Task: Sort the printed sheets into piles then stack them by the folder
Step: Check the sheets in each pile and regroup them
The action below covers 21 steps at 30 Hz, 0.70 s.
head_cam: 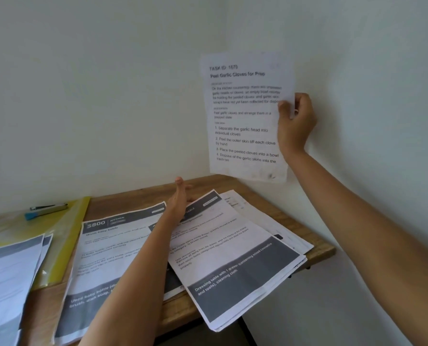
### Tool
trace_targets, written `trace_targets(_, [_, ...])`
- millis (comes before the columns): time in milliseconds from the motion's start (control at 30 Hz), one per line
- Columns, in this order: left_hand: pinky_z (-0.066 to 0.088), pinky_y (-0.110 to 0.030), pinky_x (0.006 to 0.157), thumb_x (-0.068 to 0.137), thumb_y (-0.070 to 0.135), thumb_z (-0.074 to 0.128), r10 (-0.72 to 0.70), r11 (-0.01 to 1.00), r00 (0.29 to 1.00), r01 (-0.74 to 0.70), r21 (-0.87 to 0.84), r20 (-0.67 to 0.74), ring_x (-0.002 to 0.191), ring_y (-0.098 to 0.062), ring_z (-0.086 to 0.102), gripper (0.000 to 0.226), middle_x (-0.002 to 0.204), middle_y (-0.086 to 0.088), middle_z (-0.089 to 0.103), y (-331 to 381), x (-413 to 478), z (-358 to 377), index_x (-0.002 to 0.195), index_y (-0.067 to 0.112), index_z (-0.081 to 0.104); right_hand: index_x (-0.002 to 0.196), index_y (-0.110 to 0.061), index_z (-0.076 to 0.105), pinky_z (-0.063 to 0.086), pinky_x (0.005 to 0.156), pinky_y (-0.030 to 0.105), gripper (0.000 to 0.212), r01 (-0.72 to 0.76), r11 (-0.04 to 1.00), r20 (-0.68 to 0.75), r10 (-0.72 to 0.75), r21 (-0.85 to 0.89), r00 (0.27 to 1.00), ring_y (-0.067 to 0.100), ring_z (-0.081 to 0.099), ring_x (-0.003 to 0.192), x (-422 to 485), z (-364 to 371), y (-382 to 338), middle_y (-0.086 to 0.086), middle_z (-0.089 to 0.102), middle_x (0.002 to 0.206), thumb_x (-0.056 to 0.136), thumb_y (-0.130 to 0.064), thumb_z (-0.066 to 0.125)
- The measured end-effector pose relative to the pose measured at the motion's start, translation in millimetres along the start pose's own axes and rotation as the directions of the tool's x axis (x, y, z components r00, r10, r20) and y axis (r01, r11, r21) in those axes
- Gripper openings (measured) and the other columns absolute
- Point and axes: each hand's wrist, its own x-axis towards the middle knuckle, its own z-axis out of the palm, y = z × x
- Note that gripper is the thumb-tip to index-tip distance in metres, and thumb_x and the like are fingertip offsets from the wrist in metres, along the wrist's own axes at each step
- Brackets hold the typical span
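My right hand (296,121) pinches the right edge of a printed sheet (245,116) headed "Peel Garlic Cloves for Prep" and holds it upright in front of the wall. My left hand (179,201) reaches out with straight fingers over the papers on the wooden desk (315,250), holding nothing. Below it lie a sheet with a dark "$800 Kitchen" header (108,253) and a loose pile topped by a "Dressing table" sheet (235,260) that overhangs the desk's right edge. A yellow clear folder (65,236) lies at the left.
Two pens (47,211) rest on the folder near the wall. More printed sheets (8,278) overlap the folder at the lower left. White walls meet in a corner behind the desk. The desk's right end stops short of the right wall.
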Motion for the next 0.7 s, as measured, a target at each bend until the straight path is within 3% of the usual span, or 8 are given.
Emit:
trace_targets(100, [0.029,-0.050,0.108,0.072,0.080,-0.011,-0.034,0.999,0.999,0.035,-0.042,0.028,0.120,-0.034,0.052,0.100,0.109,-0.009,0.068,1,3,-5,0.129,0.029,0.054,0.082,-0.010,0.059,0.038,0.058,0.019,0.006,-0.149,0.988,0.045,0.147,0.029,0.988,0.003,0.046,0.058,11,2,3,-0.006,0.055,0.067,0.078,-0.014,0.061])
trace_targets(233, [0.027,-0.056,0.111,0.063,0.088,-0.010,-0.087,0.991,0.994,0.094,-0.100,0.071,0.119,-0.034,0.054,0.111,0.106,-0.014,0.071,0,9,-10,0.125,0.025,0.058,0.086,-0.012,0.065,0.045,0.061,0.025,0.009,-0.315,0.949,0.258,0.309,-0.020,0.915,0.013,0.057,0.066,14,0,7,0.008,0.069,0.082,0.078,-0.015,0.064])
trace_targets(300, [0.025,-0.056,0.113,0.068,0.085,-0.013,-0.090,0.989,0.993,0.099,-0.114,0.081,0.121,-0.034,0.053,0.112,0.108,-0.015,0.070,2,9,-12,0.132,0.022,0.055,0.094,-0.012,0.065,0.045,0.063,0.022,0.011,-0.337,0.931,0.413,0.364,-0.140,0.835,0.010,0.057,0.067,10,-4,3,0.000,0.065,0.082,0.082,-0.011,0.067])
trace_targets(367, [0.024,-0.056,0.113,0.074,0.081,-0.014,-0.091,0.987,0.991,0.103,-0.125,0.095,0.121,-0.035,0.053,0.110,0.108,-0.016,0.070,3,7,-14,0.135,0.019,0.053,0.102,-0.008,0.064,0.050,0.075,0.026,0.018,-0.366,0.898,0.569,0.439,-0.246,0.695,0.012,0.059,0.073,2,-7,0,-0.001,0.063,0.086,0.084,-0.009,0.068])
trace_targets(433, [0.025,-0.056,0.113,0.073,0.082,-0.014,-0.080,0.985,0.990,0.096,-0.143,0.112,0.118,-0.035,0.055,0.112,0.108,-0.016,0.070,2,7,-15,0.135,0.018,0.053,0.113,0.000,0.062,0.048,0.082,0.029,0.029,-0.323,0.861,0.670,0.509,-0.393,0.540,0.018,0.058,0.085,-10,-10,1,0.009,0.063,0.099,0.086,-0.006,0.067])
trace_targets(500, [0.027,-0.053,0.113,0.078,0.076,-0.016,-0.054,0.982,0.994,0.069,-0.173,0.094,0.111,-0.027,0.060,0.106,0.107,-0.015,0.071,3,6,-14,0.135,0.019,0.052,0.114,0.001,0.062,0.043,0.078,0.026,0.029,-0.201,0.825,0.702,0.558,-0.528,0.443,0.019,0.056,0.087,-24,-12,8,0.013,0.062,0.104,0.086,-0.007,0.066])
trace_targets(567, [0.027,-0.048,0.114,0.081,0.074,-0.016,-0.027,0.975,0.996,0.045,-0.218,0.083,0.107,-0.022,0.061,0.105,0.113,-0.013,0.069,3,5,-14,0.133,0.017,0.055,0.109,-0.001,0.064,0.045,0.077,0.027,0.024,-0.098,0.798,0.712,0.580,-0.595,0.397,0.022,0.059,0.086,-36,-14,16,0.012,0.065,0.105,0.086,-0.009,0.067])
trace_targets(700, [0.036,-0.050,0.110,0.075,0.082,-0.010,-0.078,0.963,0.997,0.083,-0.258,0.029,0.108,-0.030,0.062,0.109,0.113,-0.020,0.068,4,7,-15,0.126,0.014,0.058,0.108,-0.003,0.064,0.051,0.087,0.036,0.023,-0.044,0.753,0.697,0.629,-0.657,0.344,0.028,0.064,0.098,-56,-18,28,0.013,0.067,0.107,0.087,-0.012,0.066])
